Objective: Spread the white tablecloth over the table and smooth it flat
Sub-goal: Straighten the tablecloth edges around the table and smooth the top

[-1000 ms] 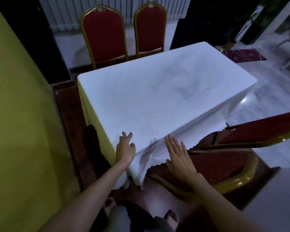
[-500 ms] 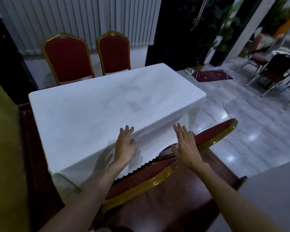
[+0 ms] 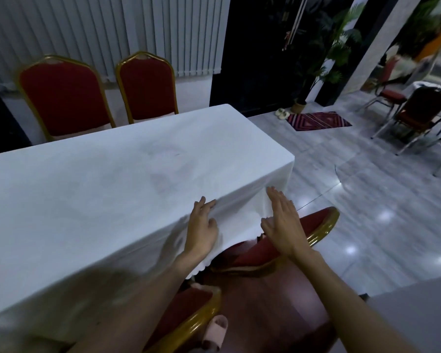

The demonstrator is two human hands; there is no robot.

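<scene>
The white tablecloth [image 3: 117, 200] lies spread over the long bench, and its long axis runs from the lower left of the view toward the far right corner. It covers the whole top, and its sides hang down over the near edge and over the right end; the near hanging edge is scalloped. The top of the cloth looks mostly flat, with faint grey marks near the middle. The left hand [image 3: 201, 228] rests on the near edge of the bench close to the right end, with the fingers [image 3: 206, 203] straight and laid over the fold where the cloth turns down. The right hand [image 3: 283, 222] is just beside it to the right, flat and with its fingers together and straight, at the hanging part of the cloth near the corner; I cannot tell if it really touches the cloth. Neither hand grips anything. Two red chairs with gold frames [image 3: 64, 98] stand side by side behind the far side of the bench, their backs upright. Two more red and gold chairs [image 3: 316, 225] are on the near side, under the hands. On the grey floor at the right lies one patterned rug [image 3: 318, 120], with one pair of pale slippers [image 3: 281, 113] and one potted plant [image 3: 301, 105] just beside it.
</scene>
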